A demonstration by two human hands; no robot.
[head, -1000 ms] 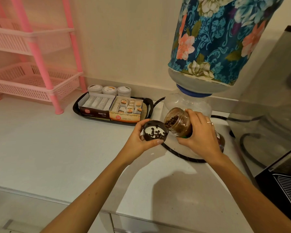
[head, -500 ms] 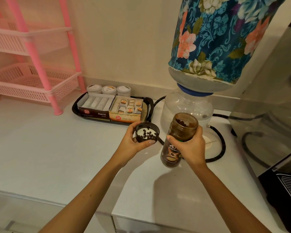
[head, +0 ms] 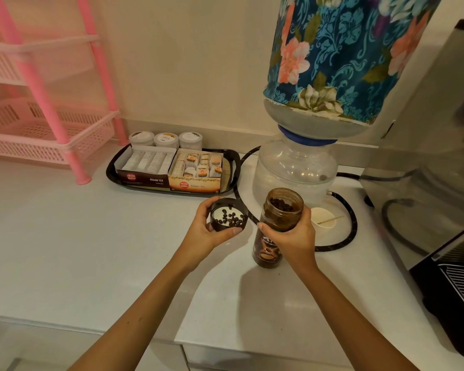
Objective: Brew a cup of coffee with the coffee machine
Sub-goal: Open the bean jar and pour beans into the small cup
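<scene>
Her left hand [head: 212, 232] cups the lid [head: 228, 218] of beans, her right hand [head: 292, 236] clasps the jar [head: 277, 228]; tilting that shallow lid could scatter beans across the table [head: 91, 236].

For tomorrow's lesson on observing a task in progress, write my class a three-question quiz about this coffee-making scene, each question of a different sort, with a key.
1. True or false: the jar in the right hand stands upright and has no lid on it.
2. The left hand holds: A) a spoon B) a lid with coffee beans in it C) a tea bag.
3. Fill in: the two tea boxes sit on a black ____.

Key: 1 true; 2 B; 3 tray.
</scene>
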